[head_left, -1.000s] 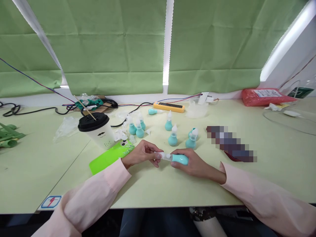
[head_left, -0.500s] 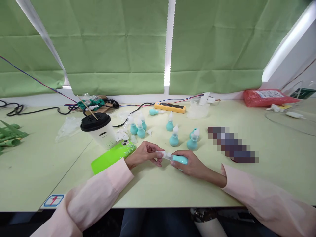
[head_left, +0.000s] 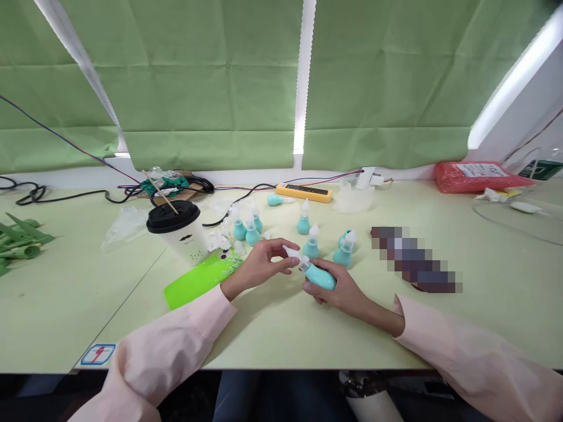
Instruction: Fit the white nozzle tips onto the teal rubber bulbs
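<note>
My right hand (head_left: 338,287) is wrapped round the teal bulb of a nasal aspirator (head_left: 320,277), which lies tilted with its nozzle toward the left. The thumb and fingers of my left hand (head_left: 266,262) close about its whitish translucent nozzle (head_left: 291,252). Clear plastic joins nozzle and bulb between the hands. Just beyond stand more aspirators of the same kind: one (head_left: 311,243) right behind my hands, another (head_left: 303,218) farther back, and one (head_left: 344,251) on the right beside a teal bulb. A cluster of them (head_left: 252,232) stands to the left.
A green phone (head_left: 200,281) lies by my left wrist, near a lidded paper cup (head_left: 182,237) with a stick. A yellow power strip (head_left: 304,193) and an aspirator lying down (head_left: 275,200) are at the back. Red packaging (head_left: 479,176) sits far right, leaves (head_left: 21,243) far left.
My left fingers have shifted up along the nozzle, whose tip now shows and points up-left. The bulb in my right hand has turned, showing more of its side.
</note>
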`<state>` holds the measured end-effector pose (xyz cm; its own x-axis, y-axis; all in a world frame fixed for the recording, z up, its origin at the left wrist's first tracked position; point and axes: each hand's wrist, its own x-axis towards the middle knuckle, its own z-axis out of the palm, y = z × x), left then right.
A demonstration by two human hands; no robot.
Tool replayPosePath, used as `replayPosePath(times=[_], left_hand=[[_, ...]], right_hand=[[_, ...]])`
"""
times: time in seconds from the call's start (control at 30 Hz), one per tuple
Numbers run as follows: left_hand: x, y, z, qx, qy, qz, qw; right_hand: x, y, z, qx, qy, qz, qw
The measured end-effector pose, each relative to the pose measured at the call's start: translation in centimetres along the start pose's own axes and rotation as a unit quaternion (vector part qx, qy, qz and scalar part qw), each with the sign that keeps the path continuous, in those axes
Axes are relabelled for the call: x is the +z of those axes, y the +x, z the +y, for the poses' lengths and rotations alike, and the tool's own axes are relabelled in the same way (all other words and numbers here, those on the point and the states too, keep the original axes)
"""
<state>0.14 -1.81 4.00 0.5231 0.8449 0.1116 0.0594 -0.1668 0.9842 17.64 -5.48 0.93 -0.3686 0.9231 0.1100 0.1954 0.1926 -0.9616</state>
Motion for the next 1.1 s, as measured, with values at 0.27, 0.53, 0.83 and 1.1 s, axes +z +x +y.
replayPosePath(times=[0.27,0.53,0.83,1.1], left_hand=[[-2.6,1.5,1.5,0.136,0.081,0.198,0.967],[-3.0,5.0,-0.7,0.122,0.278,0.136,0.943],[-2.9,5.2,-1.7,0.148,0.317,0.128,0.928],[-2.6,4.8,-2.7,0.198,0.338,0.186,0.901]], right_hand=[[-0.1,-0.3,0.2,-0.122,-0.05,0.154,0.979],[0.0,-0.8,0.1,-0.173,-0.127,0.116,0.97],[0.1,-0.8,0.4,-0.164,-0.133,0.091,0.973],[0.1,-0.7,0.7,-0.156,-0.138,0.081,0.975]])
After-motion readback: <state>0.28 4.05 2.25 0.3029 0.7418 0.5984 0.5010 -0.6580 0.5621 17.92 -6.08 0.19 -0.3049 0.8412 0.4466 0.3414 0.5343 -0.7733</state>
